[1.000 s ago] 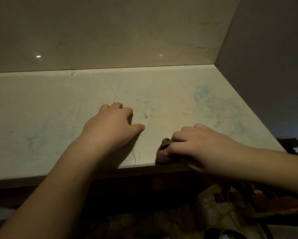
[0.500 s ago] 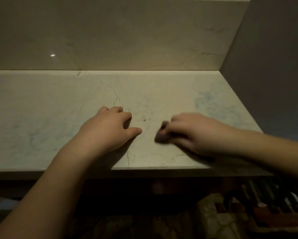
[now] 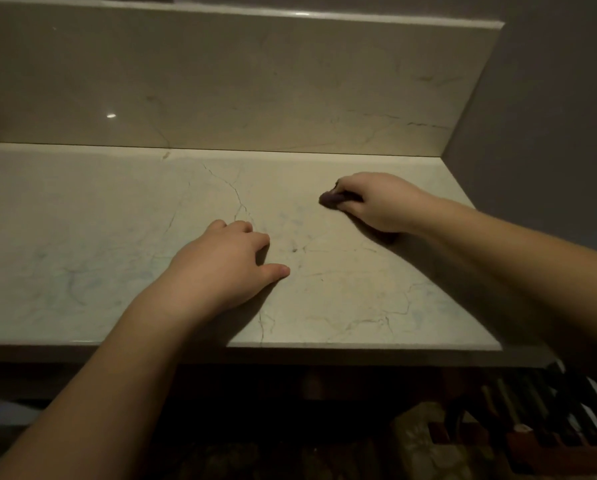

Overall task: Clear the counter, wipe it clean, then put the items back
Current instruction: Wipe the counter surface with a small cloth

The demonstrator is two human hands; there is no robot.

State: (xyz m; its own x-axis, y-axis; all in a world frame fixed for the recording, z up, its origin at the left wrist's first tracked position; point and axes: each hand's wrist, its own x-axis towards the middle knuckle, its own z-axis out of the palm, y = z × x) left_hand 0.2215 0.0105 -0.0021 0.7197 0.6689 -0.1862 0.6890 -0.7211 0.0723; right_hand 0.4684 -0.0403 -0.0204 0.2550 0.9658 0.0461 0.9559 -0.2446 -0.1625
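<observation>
Most of the dark cloth (image 3: pixel 329 199) is hidden under the right hand (image 3: pixel 376 202), whose fingers curl over it; only a small rounded end pokes out at the hand's left, too dim to show fabric or fold. The left hand (image 3: pixel 221 268) covers the table (image 3: pixel 82 237) beneath its palm, and its fingertips are tucked out of sight. Both forearms run off the picture's edges. The table's left end is cut off by the left edge. Below the front lip all is murky: long dark shapes (image 3: pixel 532 410) at lower right cannot be told apart.
</observation>
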